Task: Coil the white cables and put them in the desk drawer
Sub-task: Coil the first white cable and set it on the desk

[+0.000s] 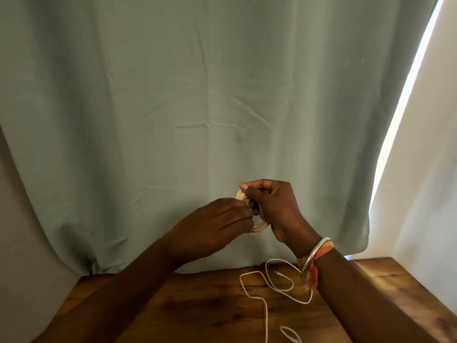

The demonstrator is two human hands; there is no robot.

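Up in front of the curtain (197,95), we hold a coil (257,226) of white cable with both hands. Our right hand (274,206) is closed around it, and our left hand (212,226) pinches its edge. Another cable (269,288) lies loose on the desk (197,313) below.

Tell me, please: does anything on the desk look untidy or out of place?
Yes. One white cable lies loose on the wooden desk in irregular loops, not yet coiled. The other cable, a coil, is held above the desk by both hands. Nothing looks damaged.
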